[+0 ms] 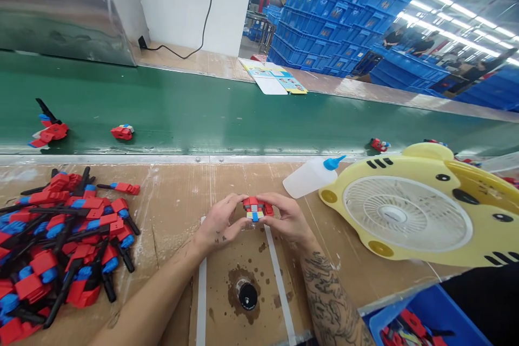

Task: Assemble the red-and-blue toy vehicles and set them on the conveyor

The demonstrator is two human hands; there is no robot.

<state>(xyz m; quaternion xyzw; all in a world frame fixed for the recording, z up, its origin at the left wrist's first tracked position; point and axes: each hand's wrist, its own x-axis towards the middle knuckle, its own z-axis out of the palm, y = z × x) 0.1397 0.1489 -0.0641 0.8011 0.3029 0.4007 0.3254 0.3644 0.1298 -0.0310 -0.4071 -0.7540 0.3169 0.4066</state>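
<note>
- Right now we've got the red, white and blue toy part up between both hands, above the cardboard-covered bench.
- Left hand: thumb and fingers pinching its left side.
- Right hand: same grip, right side. Neither hand spread flat.
- Below our hands: small black-topped container in a wet patch, between two white strips.
- Past our right hand: translucent squeeze bottle, blue nozzle, beside the yellow animal-face fan.
- Our left: heap of red, blue and black toy pieces.
- Beyond the bench: green conveyor belt, a few toy assemblies on it.
- Lower right: blue bin with more parts.
- Far side: stacked blue crates, printed card on the ledge.
</note>
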